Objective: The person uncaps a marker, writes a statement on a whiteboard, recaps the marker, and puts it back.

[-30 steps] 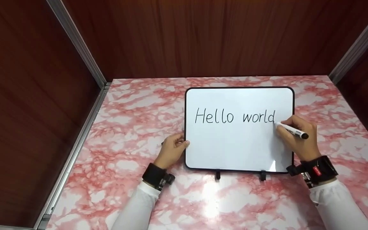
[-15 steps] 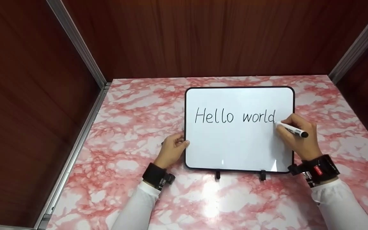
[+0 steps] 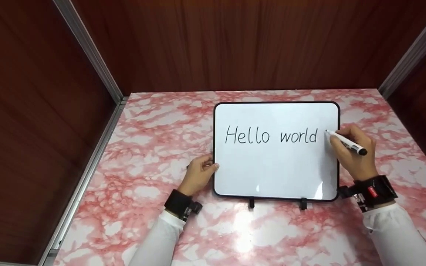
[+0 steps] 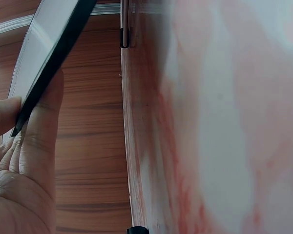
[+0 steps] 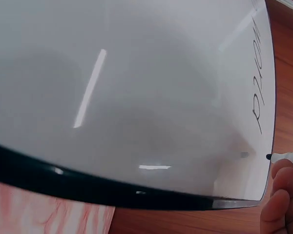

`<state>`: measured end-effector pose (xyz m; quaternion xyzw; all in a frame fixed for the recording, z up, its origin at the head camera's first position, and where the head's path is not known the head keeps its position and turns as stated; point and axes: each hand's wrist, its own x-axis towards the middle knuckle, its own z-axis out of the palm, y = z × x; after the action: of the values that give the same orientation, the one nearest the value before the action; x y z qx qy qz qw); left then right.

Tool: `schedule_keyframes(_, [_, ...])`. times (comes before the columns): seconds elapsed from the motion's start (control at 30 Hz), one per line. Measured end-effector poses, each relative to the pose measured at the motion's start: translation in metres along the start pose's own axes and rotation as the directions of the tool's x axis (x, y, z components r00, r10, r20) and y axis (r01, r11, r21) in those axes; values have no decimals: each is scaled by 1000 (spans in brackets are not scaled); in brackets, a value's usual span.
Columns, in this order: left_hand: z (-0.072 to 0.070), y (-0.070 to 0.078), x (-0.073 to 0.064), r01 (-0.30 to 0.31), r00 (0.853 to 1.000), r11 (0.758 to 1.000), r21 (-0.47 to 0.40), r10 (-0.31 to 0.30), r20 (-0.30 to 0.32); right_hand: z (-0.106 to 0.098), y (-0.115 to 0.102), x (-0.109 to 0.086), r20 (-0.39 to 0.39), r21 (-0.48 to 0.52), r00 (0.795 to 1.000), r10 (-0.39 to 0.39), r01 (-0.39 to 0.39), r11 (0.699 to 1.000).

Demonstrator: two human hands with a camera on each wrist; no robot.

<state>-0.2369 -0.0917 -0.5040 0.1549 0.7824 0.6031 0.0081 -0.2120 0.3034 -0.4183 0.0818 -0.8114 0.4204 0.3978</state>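
Observation:
A whiteboard [image 3: 272,170] with a black frame stands on the table, with "Hello world" handwritten in black across its upper half. My left hand [image 3: 197,173] grips the board's left edge, thumb on the front; in the left wrist view its fingers [image 4: 41,131] lie behind the frame. In my right hand [image 3: 359,157] is a white marker [image 3: 346,141] with a black end, pinched like a pen. Its dark tip is right of the "d", close to the board's surface. The right wrist view shows the marker tip [image 5: 269,157] just off the surface, above the curled fingers [image 5: 276,209].
Two black stand feet [image 3: 251,203] stick out under the board's lower edge. The table [image 3: 142,147] has a red and white marbled top. Dark wooden panels [image 3: 242,44] close it in at the back and sides, with metal rails [image 3: 91,51] at the corners.
My right hand has lifted the marker away from the foot of the "d" and shifted it right and slightly up. The left hand keeps its hold on the board.

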Motion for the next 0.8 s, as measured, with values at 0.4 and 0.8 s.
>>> schedule_keyframes(0.4, [-2,27,-9,-21,1000,1000,19,21,19,1,6,0,-21,-46,999,-42,41,998])
schedule_keyframes(0.8, [-3,27,-10,-6,1000,999,37,6,9,1,6,-10,31,-1,999,9,-9,1000])
